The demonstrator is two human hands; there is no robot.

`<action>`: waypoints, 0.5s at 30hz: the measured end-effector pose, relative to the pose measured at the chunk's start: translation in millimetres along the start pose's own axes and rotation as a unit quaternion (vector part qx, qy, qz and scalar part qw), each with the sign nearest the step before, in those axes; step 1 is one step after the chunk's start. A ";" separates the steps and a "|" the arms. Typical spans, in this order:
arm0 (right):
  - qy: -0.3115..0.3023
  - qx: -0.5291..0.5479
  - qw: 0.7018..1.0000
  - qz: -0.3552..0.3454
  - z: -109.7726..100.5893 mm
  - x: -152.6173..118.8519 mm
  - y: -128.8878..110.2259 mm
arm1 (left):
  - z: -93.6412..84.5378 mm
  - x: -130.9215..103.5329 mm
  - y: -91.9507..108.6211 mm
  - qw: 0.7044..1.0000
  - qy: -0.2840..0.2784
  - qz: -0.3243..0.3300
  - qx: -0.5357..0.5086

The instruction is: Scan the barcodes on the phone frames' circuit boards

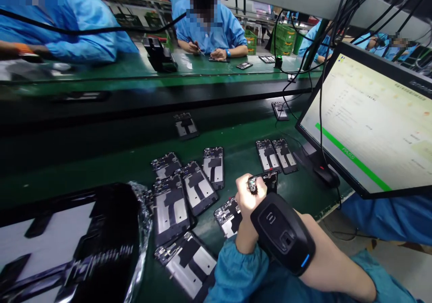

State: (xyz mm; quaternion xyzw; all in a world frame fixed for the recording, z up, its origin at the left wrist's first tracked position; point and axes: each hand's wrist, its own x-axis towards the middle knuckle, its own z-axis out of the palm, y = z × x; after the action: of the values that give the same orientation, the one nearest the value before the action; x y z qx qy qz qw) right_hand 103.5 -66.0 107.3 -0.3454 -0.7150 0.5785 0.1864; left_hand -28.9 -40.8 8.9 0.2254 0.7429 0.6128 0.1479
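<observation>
My left hand (249,195) is closed on an open-backed phone (272,181), which is tilted and partly hidden by the fingers. Bright light falls on that hand. My right hand (319,249) wraps round a black handheld barcode scanner (283,233) with a blue light strip; its fingers are mostly hidden beneath it. Below the left hand lies another open phone (227,217), partly covered by the wrist. To the left, several open phones (172,208) with bare boards and silvery panels lie on the green bench (114,165), some overlapping.
A monitor (374,127) showing a green PASS bar stands at the right, with a black mouse (326,172) before it. Cables (320,69) hang down from above. A glossy dark object (111,231) with a foil-like edge fills the lower left. People in blue (211,28) sit across the bench.
</observation>
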 end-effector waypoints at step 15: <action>-0.002 0.059 0.998 0.010 3.4 -4.5 2.2 | -0.6 -0.4 7.7 1.000 -0.015 -0.014 0.013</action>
State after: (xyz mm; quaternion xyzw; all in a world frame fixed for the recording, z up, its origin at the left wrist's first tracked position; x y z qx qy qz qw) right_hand 104.9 -71.4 104.9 -0.3402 -0.6766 0.6219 0.1995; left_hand -27.7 -40.4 16.5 0.2263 0.7512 0.5978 0.1646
